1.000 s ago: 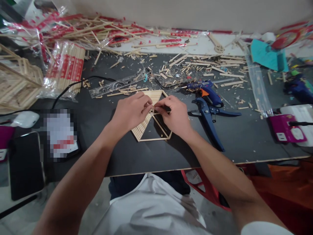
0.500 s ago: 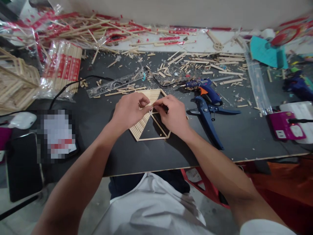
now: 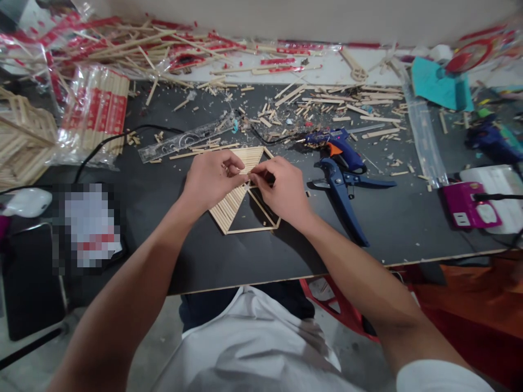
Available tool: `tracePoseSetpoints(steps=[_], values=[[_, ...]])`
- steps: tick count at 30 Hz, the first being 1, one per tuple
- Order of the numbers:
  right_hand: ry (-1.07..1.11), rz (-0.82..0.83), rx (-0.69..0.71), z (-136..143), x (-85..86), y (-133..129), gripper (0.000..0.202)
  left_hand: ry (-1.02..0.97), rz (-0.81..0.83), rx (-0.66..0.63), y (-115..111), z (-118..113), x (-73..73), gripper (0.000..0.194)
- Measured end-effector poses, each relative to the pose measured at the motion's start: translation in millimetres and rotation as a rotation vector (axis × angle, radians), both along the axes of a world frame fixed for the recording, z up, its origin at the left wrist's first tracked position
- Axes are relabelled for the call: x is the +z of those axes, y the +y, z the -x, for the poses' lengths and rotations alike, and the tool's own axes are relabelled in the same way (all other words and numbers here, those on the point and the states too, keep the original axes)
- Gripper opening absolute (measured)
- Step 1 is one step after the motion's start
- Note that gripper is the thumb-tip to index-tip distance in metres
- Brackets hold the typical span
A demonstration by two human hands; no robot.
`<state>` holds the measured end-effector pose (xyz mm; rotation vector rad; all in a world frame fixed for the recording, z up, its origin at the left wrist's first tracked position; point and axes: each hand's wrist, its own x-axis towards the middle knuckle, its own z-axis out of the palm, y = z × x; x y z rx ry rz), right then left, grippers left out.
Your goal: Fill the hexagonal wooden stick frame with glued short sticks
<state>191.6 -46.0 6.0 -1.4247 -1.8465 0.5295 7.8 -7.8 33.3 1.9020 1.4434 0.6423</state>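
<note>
A hexagonal frame of wooden sticks [image 3: 250, 231] lies flat on the dark table, its left and upper parts filled with rows of sticks and its lower section open. My left hand [image 3: 210, 177] is over the frame's left side, thumb and fingers curled in a pinch. Opposite it, my right hand [image 3: 281, 188] pinches near the frame's centre, fingertips almost meeting those of the left. Whatever lies between the fingertips is too small or hidden to make out. Right of my hands lie a blue pipe cutter [image 3: 341, 190] and a blue glue gun [image 3: 339, 147] with an orange trigger.
A clear ruler [image 3: 183, 139] and many stick offcuts lie beyond the frame. Packs of wrapped chopsticks [image 3: 96, 111] and a latticed stick structure [image 3: 24, 139] stand at left, near a phone [image 3: 32, 283]. A purple power adapter [image 3: 469, 204] sits at right, with cables crossing the table.
The whole view has shifted slightly, so everything appears a little further left. Both hands keep nearly the same pinched pose over the frame.
</note>
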Motion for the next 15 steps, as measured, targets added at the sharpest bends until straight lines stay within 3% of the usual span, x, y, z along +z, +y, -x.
tracePoseSetpoints(steps=[15], values=[[0.005, -0.011, -0.031, 5.9, -0.1, -2.2, 0.005, 0.026, -0.026, -0.069, 1.2, 4.9, 2.0, 0.017]])
